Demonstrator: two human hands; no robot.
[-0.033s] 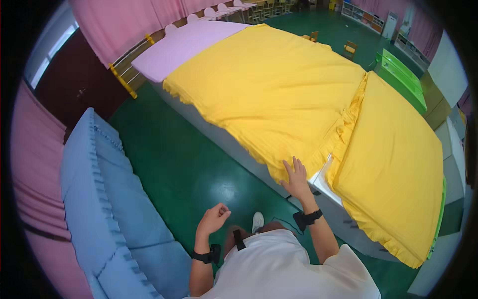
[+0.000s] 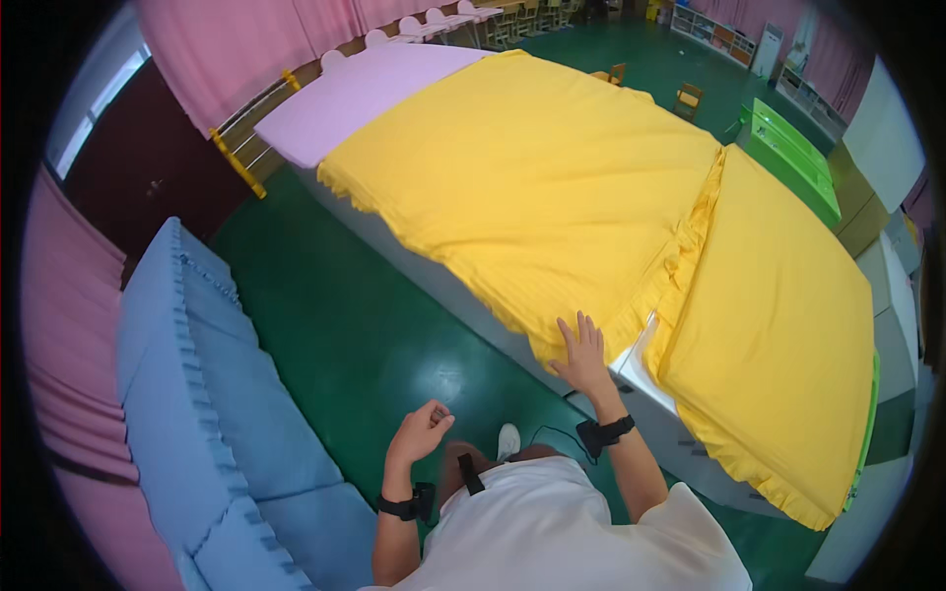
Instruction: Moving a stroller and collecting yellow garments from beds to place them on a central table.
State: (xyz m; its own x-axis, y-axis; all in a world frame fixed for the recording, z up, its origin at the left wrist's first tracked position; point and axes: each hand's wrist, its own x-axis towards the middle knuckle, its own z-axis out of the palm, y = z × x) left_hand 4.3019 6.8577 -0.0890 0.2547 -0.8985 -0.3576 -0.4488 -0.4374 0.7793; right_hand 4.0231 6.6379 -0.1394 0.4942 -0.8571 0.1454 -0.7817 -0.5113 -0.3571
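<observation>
Fingers splayed, right hand over yellow cover; left hand curled.

The yellow sheet blocks the way under the right fingers; left of them, there's room above the floor.

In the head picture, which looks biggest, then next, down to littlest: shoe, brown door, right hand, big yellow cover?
Largest to smallest, as they look there:
1. Big yellow cover
2. Brown door
3. Right hand
4. Shoe
</observation>
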